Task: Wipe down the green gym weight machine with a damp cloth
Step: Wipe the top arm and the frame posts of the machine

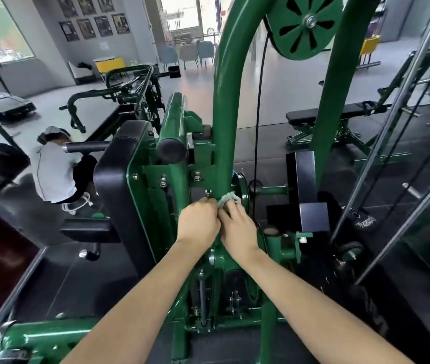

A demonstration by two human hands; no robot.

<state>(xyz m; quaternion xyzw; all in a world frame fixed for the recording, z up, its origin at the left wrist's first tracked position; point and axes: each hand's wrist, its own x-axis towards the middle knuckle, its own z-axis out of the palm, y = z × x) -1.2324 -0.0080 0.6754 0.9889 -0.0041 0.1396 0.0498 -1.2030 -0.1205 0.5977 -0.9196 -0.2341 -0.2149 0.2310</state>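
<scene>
the cloth point(228, 199), soft, limp and light, is wrapped on the green tube point(223, 143) below the pulley point(304, 24), both hands' grip, left hand point(199, 223) and right hand point(238, 228), pinching its ends, best held bunched so it won't slip

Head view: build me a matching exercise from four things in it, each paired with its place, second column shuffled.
Things:
1. small grey-green cloth
2. green spoked pulley wheel
3. black padded flat bench
4. thin black cable

Places:
A. far right, on the dark floor
B. top of the frame, between the two green tubes
C. hanging down just right of the curved green upright tube
D. bunched against the upright, held by both hands (left hand, right hand)

Pairs: 1-D, 2-B, 3-A, 4-C
</scene>
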